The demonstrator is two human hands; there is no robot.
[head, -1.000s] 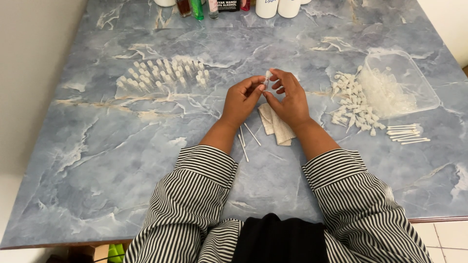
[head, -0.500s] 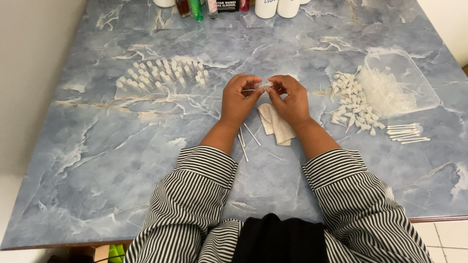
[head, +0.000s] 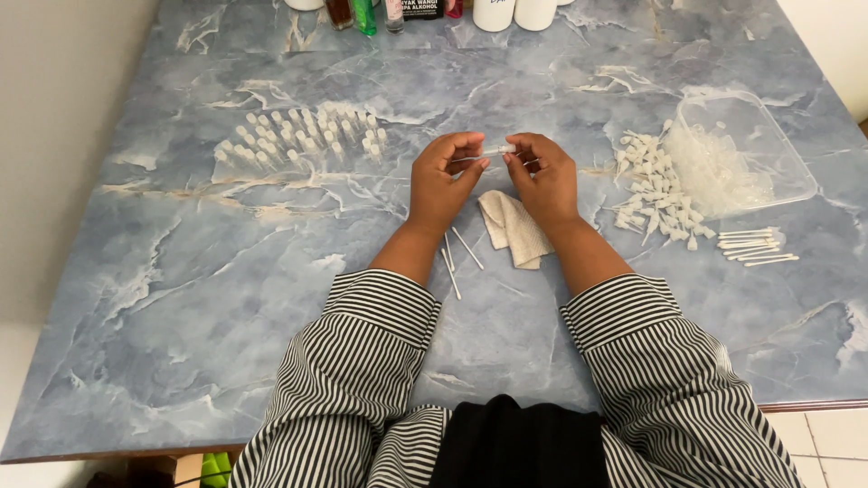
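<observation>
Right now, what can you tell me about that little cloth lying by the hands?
The cloth is small, cream-white, with a ribbed or woven look like a washcloth. It lies crumpled and partly folded on the blue marbled table, just below the right hand and beside that wrist. Neither hand grips it. A few thin white sticks lie to its left, apart from it.

Bright, even indoor light over the whole marble tabletop (head: 181, 298), no harsh glare anywhere. Soft short shadows sit just under the hands at centre frame. Focus is crisp mid-frame; the bottles (head: 425, 9) along the top edge are cropped, and straight lines bow slightly near the corners.
</observation>
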